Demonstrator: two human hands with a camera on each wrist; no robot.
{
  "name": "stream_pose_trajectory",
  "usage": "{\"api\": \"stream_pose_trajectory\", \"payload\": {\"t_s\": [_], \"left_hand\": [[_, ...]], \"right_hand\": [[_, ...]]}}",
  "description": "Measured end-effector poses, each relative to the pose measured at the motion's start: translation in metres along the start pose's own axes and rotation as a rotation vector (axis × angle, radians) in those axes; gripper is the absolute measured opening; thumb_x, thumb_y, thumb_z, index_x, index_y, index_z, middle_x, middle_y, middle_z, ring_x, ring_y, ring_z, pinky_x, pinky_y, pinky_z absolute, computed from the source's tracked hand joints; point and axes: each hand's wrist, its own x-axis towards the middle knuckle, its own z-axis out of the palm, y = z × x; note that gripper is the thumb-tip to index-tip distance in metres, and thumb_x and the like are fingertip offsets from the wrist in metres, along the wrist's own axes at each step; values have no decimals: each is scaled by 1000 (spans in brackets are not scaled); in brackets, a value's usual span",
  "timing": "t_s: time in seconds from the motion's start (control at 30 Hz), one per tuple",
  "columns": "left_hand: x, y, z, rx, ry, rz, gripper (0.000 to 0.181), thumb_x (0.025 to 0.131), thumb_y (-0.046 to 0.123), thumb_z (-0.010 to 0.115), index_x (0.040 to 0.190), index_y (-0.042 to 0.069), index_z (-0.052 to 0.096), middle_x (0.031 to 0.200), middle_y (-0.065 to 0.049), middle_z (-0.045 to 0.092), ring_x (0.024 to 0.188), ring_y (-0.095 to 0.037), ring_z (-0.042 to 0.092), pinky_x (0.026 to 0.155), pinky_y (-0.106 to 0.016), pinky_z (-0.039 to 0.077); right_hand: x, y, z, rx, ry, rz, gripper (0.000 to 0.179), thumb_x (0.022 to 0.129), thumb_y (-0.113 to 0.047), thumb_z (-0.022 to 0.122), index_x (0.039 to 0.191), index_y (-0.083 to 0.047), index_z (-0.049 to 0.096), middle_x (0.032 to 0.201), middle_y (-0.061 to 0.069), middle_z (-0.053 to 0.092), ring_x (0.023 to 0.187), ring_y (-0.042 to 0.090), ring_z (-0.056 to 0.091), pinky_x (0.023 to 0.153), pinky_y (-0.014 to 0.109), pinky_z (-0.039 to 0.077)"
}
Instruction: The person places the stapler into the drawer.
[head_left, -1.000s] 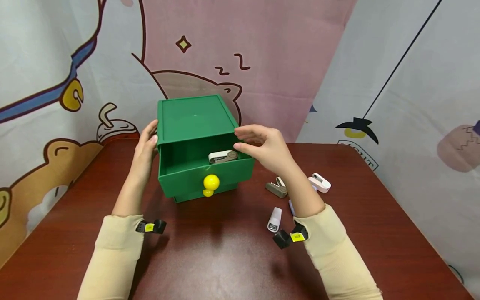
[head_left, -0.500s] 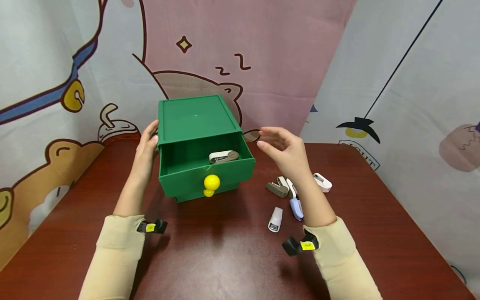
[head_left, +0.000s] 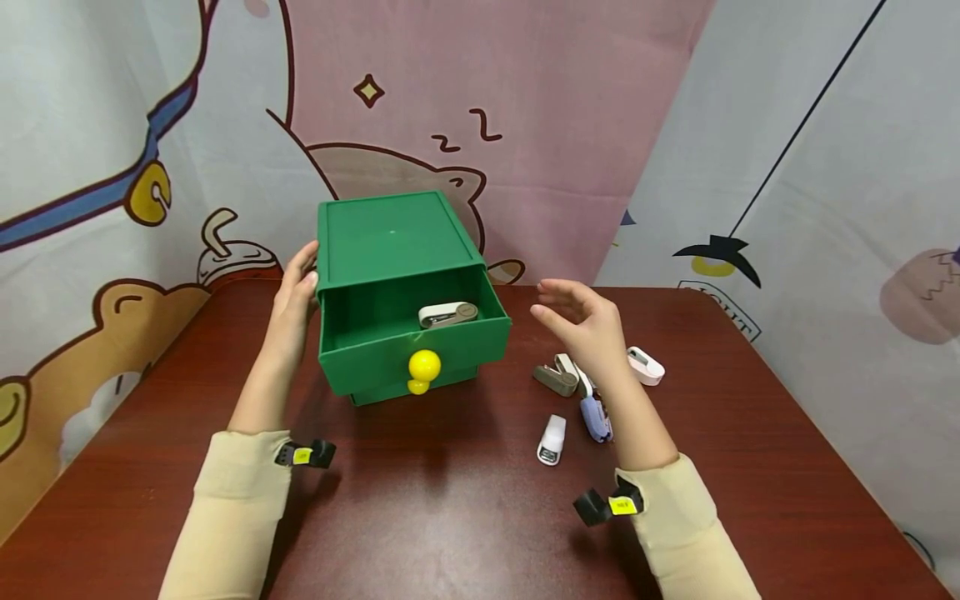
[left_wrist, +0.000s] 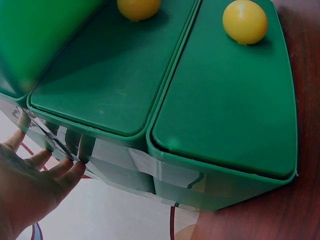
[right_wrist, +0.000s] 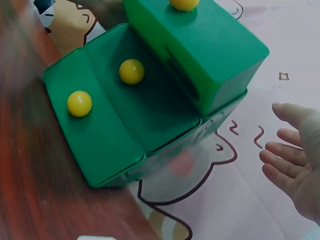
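A green drawer box [head_left: 390,237] with yellow knobs stands on the table, its top drawer [head_left: 375,358] pulled out. Inside that drawer lies a white and grey-brown stapler [head_left: 447,314]. My left hand [head_left: 288,300] rests with its fingers against the box's left side; the left wrist view shows the fingertips [left_wrist: 75,170] touching that wall. To the right of the box my right hand [head_left: 588,325] hovers, fingers loosely bent and holding nothing. Beneath and beside it lie a grey-brown stapler [head_left: 557,379], a lavender stapler [head_left: 596,418] partly behind the forearm, and a white stapler [head_left: 645,367].
A small white stapler-like item [head_left: 551,440] lies nearer on the reddish-brown table [head_left: 435,517]. Behind the table hangs a cartoon-printed curtain [head_left: 570,125]. Two lower drawers of the box, seen in the right wrist view, are pushed in.
My right hand has left the box's upper right edge, moved right and then lowered slightly. The lavender stapler has come into sight. My left hand and the box stay put.
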Motion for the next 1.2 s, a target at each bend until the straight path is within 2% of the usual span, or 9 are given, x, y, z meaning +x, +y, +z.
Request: {"api": "stream_pose_trajectory", "payload": {"t_s": [0.13, 0.4, 0.53, 0.63, 0.73, 0.97, 1.2], "left_hand": [[0, 0, 0, -3, -2, 3, 57, 98, 30, 38, 152, 15, 26, 150, -9, 28, 126, -26, 38, 104, -48, 23], [0, 0, 1, -3, -1, 0, 57, 99, 29, 38, 152, 14, 26, 151, -9, 28, 126, -26, 38, 104, -48, 23], [0, 0, 1, -3, -2, 1, 57, 99, 29, 37, 152, 13, 26, 151, -10, 28, 125, -25, 38, 104, -48, 23], [0, 0, 2, -4, -2, 2, 56, 99, 28, 37, 152, 13, 26, 150, -10, 28, 125, -25, 39, 103, -47, 23], [0, 0, 2, -4, 0, 1, 56, 99, 28, 37, 152, 13, 26, 150, -10, 28, 124, -24, 39, 103, -47, 24], [0, 1, 2, 1, 3, -2, 56, 99, 28, 37, 152, 13, 26, 151, -9, 28, 125, -24, 38, 103, -46, 24], [0, 0, 1, 1, 0, 2, 57, 99, 30, 37, 152, 14, 26, 151, -9, 27, 125, -26, 38, 104, -47, 23]], "right_hand": [[-4, 11, -2, -6, -4, 29, 33, 87, -1, 68, 117, 10, 61, 112, 22, 64, 100, 37, 62, 83, 27, 49], [-9, 28, -5, -84, -10, 109, 39, 87, -6, 69, 123, 6, 60, 115, 21, 63, 103, 33, 62, 79, 21, 47], [-8, 57, -8, -99, -8, 132, 43, 87, -12, 72, 126, 2, 59, 117, 19, 63, 106, 31, 61, 80, 22, 47], [-7, 80, -11, -108, -19, 143, 47, 85, -17, 74, 128, -2, 59, 119, 16, 63, 106, 28, 61, 82, 26, 48], [-9, 93, -13, -146, -36, 142, 49, 84, -20, 76, 128, -3, 60, 118, 14, 64, 105, 27, 62, 85, 34, 48], [-13, 110, -18, -238, -78, 164, 53, 82, -22, 78, 128, -2, 59, 121, 16, 62, 111, 31, 57, 88, 49, 43], [-15, 120, -23, -330, -187, 232, 64, 82, -32, 77, 134, -3, 54, 131, 17, 55, 113, 35, 54, 87, 49, 44]]}}
